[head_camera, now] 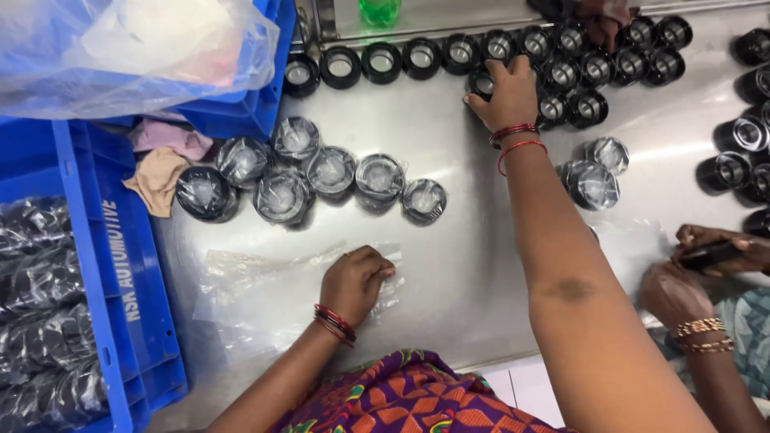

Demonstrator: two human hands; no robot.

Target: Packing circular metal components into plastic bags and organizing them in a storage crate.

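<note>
In the head view, the person's left hand (357, 281) rests low in the middle of the frame on a stack of clear bags (265, 293) lying flat on the steel table (449, 240). Its fingers are curled into a loose fist, the knuckles pressing on the top bag; whether a bag edge is pinched under them cannot be told. Red bangles ring that wrist.

The right hand (505, 92) reaches to the upper middle of the frame. Its fingers are closed around a black ring (481, 82) at the left end of a cluster of bare rings (585, 56). Those rings stand in rows along the table's far edge, each with a shiny metal centre. A red thread and bangles sit on this wrist too.

Between the two hands, left of centre, lies a group of wrapped rings (321, 172), each inside clear film and touching its neighbours. Two more wrapped ones (597, 172) lie just right of the right forearm.

A blue crate (120, 265) fills the left edge, holding what look like more wrapped rings, though the view there is dark. A big plastic sack (136, 48) sits in the upper left, with cloths (164, 160) below it.

At the lower right, a co-worker's hands (706, 261) hold a dark object, well apart from the person's own.
</note>
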